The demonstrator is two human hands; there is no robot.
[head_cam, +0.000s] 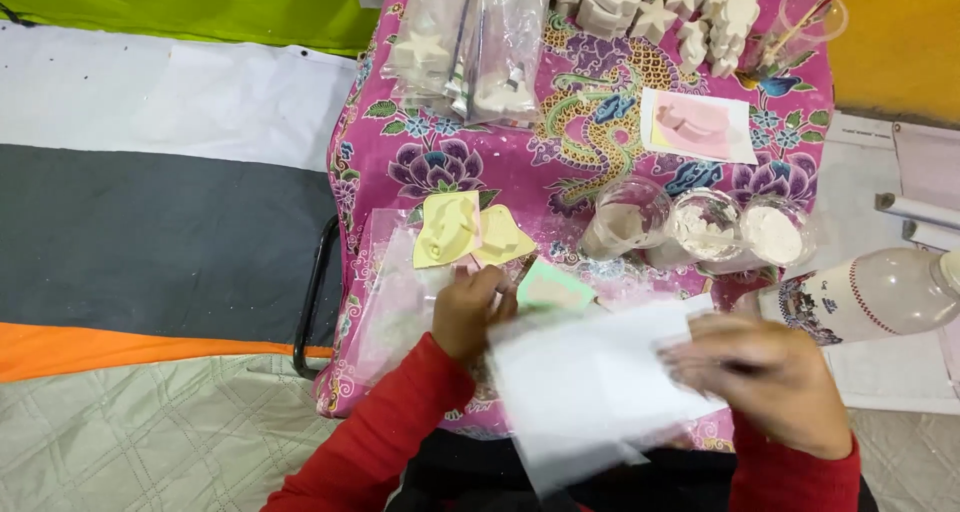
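I am holding a white sheet (pixel 590 382), paper or thin plastic, I cannot tell which, between both hands just above the near edge of the table. My left hand (pixel 468 310) is closing on its upper left corner, fingers curled and pinching the edge. My right hand (pixel 770 377) is gripping the right side; it is blurred, so I cannot tell exactly how the fingers are lying, only that they are folded over the sheet's edge. The sheet is hanging tilted toward me, its lower corner dipping over my lap.

Just beyond my left hand a pale green mould (pixel 552 288) is lying on the pink flowered cloth (pixel 480 162), and just beside it two yellow moulds (pixel 470 230) are resting partly on a clear bag (pixel 395 292). Farther out three clear cups (pixel 700 227) of white powder are standing in a row, with a plastic bottle (pixel 870 294) lying on its side to my right. At the far edge white plaster figures (pixel 650 7) are crowding together beside bagged ones (pixel 470 42).

I judge that I am handling or straightening the sheet. The next move, as I see it, is calling for a steady two-handed hold and care near the powder cups.
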